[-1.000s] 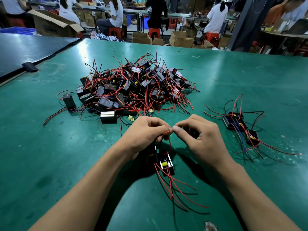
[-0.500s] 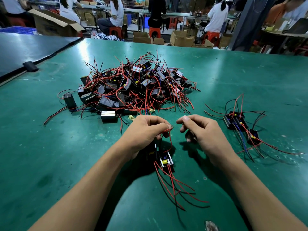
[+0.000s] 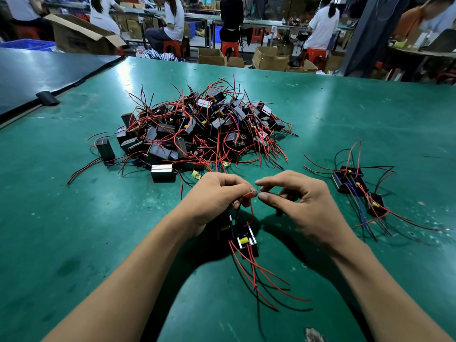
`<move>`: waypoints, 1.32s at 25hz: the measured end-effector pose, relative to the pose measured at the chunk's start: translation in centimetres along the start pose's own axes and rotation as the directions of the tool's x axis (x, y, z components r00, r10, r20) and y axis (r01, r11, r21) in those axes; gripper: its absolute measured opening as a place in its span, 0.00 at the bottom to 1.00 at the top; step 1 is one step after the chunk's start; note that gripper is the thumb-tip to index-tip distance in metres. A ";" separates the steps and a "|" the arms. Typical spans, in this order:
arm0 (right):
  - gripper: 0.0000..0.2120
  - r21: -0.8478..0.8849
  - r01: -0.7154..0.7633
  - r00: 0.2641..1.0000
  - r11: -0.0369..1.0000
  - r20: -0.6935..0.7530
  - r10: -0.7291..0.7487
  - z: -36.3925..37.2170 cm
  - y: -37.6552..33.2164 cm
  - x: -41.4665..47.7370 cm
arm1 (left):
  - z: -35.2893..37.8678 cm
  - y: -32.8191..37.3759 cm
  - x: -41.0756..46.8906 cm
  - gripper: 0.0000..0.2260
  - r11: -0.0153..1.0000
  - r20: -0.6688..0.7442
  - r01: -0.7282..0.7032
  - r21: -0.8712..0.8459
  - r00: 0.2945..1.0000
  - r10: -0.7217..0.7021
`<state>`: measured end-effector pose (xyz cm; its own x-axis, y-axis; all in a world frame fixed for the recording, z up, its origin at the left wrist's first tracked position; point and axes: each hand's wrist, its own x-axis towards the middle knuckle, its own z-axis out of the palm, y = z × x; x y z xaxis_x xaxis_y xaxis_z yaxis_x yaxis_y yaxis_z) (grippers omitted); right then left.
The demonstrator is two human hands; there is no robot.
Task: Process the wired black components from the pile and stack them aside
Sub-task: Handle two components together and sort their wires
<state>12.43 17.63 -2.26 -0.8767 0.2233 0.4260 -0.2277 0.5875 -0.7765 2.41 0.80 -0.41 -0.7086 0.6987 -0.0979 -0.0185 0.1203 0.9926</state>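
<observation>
A pile of black box components (image 3: 197,129) with tangled red and black wires lies on the green table (image 3: 74,230), in the middle. In front of it, my left hand (image 3: 214,201) pinches a red wire end and also holds a black component (image 3: 225,224) below the palm. A second component (image 3: 246,241) with a yellow part lies just under my hands, its wires trailing toward me. My right hand (image 3: 303,203) pinches a thin wire tip right beside the left fingertips. A small stack of components (image 3: 352,183) sits at the right.
A lone black component (image 3: 105,149) and a silver-topped one (image 3: 162,172) lie at the pile's left front edge. A dark table (image 3: 37,75) adjoins on the left. People sit at benches with cardboard boxes (image 3: 81,35) beyond the far edge.
My right hand pulled away from the left half a second ago and has come back, so both sets of fingertips meet again at the wire ends. The components have not moved.
</observation>
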 end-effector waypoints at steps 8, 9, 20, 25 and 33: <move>0.03 -0.003 -0.123 0.992 0.992 0.005 0.123 0.5 0.0 0.0 | 0.0 -0.2 0.1 0.07 0.999 0.017 0.006 0.033 1.000 -0.007; 0.05 0.014 -0.174 0.985 0.985 0.020 0.174 0.6 0.1 0.0 | 0.0 -0.2 0.1 0.07 0.999 0.017 0.000 0.034 1.000 -0.001; 0.11 0.483 -0.533 0.846 0.695 0.272 0.459 1.0 0.2 0.5 | 0.1 -0.3 0.1 0.04 0.999 -0.034 -0.037 -0.001 0.999 0.037; 0.14 0.424 -0.445 0.895 0.789 0.230 0.382 0.7 1.1 0.4 | 0.0 -0.3 0.1 0.05 0.999 -0.021 -0.016 -0.040 1.000 0.015; 0.20 0.454 -0.370 0.928 0.810 0.154 0.338 1.1 1.4 0.0 | 0.0 0.0 -0.1 0.06 0.995 0.009 0.046 -0.090 0.999 -0.045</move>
<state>11.65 17.56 -3.84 -0.9564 0.2856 0.0615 -0.0523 0.0399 -0.9978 2.51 0.75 -0.36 -0.7008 0.6989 -0.1431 -0.1145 0.0878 0.9895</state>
